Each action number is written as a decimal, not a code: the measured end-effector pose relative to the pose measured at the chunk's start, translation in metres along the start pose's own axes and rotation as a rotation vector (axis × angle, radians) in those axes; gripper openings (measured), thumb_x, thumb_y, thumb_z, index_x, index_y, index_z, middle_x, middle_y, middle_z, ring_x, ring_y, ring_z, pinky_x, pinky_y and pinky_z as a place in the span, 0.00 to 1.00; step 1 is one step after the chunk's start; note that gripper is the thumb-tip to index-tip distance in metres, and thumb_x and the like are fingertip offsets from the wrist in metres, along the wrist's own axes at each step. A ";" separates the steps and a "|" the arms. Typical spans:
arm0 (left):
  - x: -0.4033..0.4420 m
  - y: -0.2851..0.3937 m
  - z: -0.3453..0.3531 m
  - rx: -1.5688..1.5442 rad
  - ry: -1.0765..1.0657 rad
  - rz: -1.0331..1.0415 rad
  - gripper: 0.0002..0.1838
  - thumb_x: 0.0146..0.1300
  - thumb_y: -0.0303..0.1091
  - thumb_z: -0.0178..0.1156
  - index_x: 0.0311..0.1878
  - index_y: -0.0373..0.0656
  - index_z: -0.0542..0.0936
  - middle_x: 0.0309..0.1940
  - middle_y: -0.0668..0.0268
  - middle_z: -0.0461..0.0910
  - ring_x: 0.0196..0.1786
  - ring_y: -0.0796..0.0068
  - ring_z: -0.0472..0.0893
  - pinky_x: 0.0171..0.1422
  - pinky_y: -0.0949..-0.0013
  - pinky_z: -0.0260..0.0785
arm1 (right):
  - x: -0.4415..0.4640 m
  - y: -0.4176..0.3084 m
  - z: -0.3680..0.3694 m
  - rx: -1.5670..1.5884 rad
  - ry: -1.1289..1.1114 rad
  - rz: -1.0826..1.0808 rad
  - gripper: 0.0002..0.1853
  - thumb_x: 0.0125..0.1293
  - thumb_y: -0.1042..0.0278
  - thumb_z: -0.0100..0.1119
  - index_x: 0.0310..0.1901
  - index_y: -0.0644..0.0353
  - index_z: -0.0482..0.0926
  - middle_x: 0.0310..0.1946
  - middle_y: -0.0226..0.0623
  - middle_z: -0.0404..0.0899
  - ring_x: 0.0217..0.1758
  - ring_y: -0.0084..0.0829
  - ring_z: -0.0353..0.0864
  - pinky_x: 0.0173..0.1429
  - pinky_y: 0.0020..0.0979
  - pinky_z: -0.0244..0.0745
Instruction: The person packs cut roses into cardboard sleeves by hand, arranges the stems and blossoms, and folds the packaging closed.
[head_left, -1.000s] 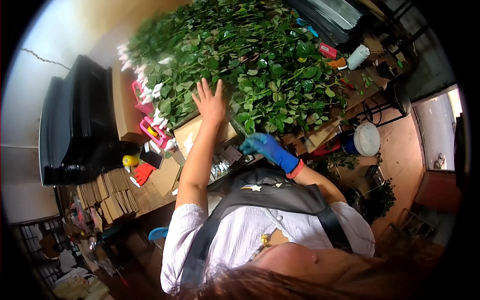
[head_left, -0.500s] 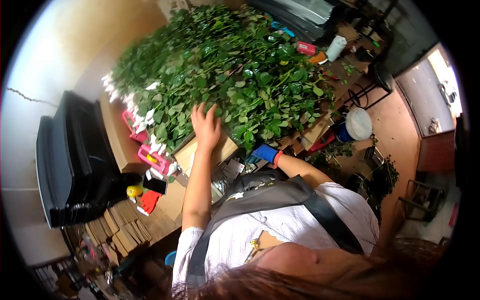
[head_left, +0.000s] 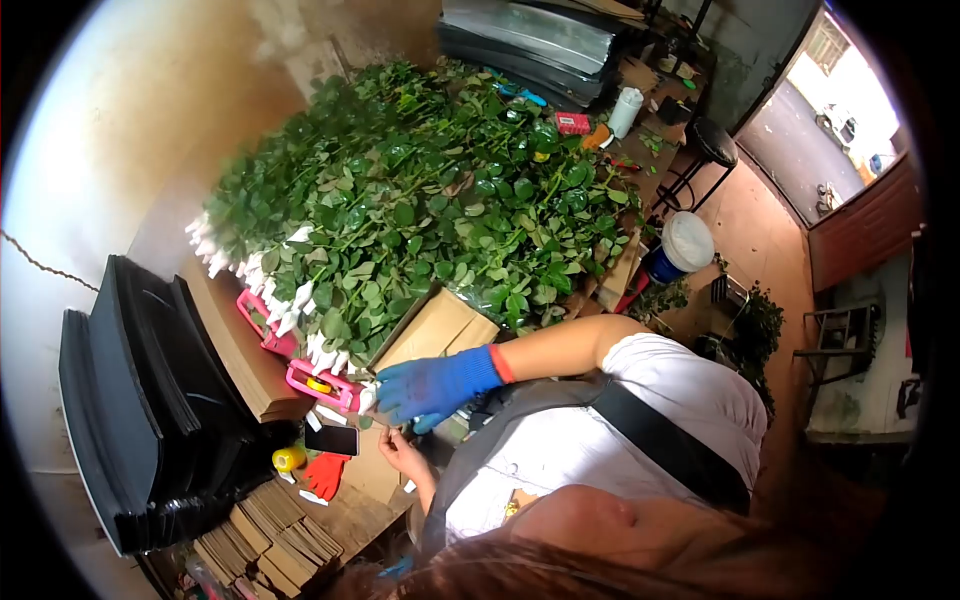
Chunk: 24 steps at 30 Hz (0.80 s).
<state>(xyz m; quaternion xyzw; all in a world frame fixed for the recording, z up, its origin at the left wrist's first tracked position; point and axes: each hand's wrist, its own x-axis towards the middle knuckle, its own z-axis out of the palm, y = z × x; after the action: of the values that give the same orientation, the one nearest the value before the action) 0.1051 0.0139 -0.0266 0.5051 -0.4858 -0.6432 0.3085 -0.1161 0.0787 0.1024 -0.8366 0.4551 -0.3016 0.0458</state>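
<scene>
My right hand [head_left: 436, 386], in a blue glove with a red cuff, reaches across to the left over the near edge of an open cardboard box [head_left: 440, 332]. Its fingers are stretched out beside a pink tape dispenser [head_left: 322, 386]. My bare left hand [head_left: 402, 456] is just below the glove, close to my apron, its fingers curled together; what they hold, if anything, is too small to make out. Beyond the box lies a big heap of leafy green rose stems [head_left: 420, 190], with white-covered heads [head_left: 290, 310] along its left side.
A phone [head_left: 332, 440], an orange-red glove [head_left: 325, 476] and a yellow tape roll [head_left: 288, 459] lie left of my hands. Stacked cardboard pieces [head_left: 268, 540] and black sheets [head_left: 150, 400] stand farther left. A white-lidded bucket [head_left: 687, 241] is at right.
My left hand has drawn back from the leaves toward my body. My gloved right hand has swung left across the front of the box. The view has turned somewhat.
</scene>
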 end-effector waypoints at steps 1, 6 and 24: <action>0.008 -0.003 -0.002 0.041 -0.003 0.014 0.17 0.76 0.39 0.51 0.63 0.43 0.71 0.44 0.66 0.79 0.38 0.77 0.77 0.40 0.74 0.70 | 0.010 0.006 0.008 -0.073 -0.100 -0.066 0.20 0.61 0.49 0.63 0.47 0.55 0.82 0.51 0.41 0.79 0.66 0.48 0.70 0.77 0.55 0.55; 0.025 -0.013 -0.002 -0.057 0.071 0.035 0.19 0.77 0.40 0.51 0.64 0.41 0.69 0.47 0.66 0.79 0.41 0.78 0.78 0.40 0.77 0.68 | 0.014 0.007 0.031 -0.087 -0.351 0.030 0.18 0.54 0.47 0.60 0.20 0.53 0.85 0.32 0.39 0.85 0.58 0.49 0.75 0.80 0.56 0.49; -0.010 0.105 0.112 -0.473 -1.109 -0.188 0.38 0.73 0.52 0.54 0.78 0.46 0.53 0.72 0.58 0.64 0.71 0.55 0.68 0.74 0.47 0.62 | -0.118 -0.167 -0.124 -0.388 1.076 1.118 0.29 0.70 0.50 0.59 0.69 0.52 0.69 0.67 0.40 0.72 0.64 0.40 0.76 0.72 0.41 0.67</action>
<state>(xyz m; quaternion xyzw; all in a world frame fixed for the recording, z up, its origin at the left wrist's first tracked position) -0.0076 0.0224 0.0777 0.0536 -0.3714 -0.9253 0.0552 -0.1089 0.2941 0.2073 -0.2173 0.8110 -0.5118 -0.1819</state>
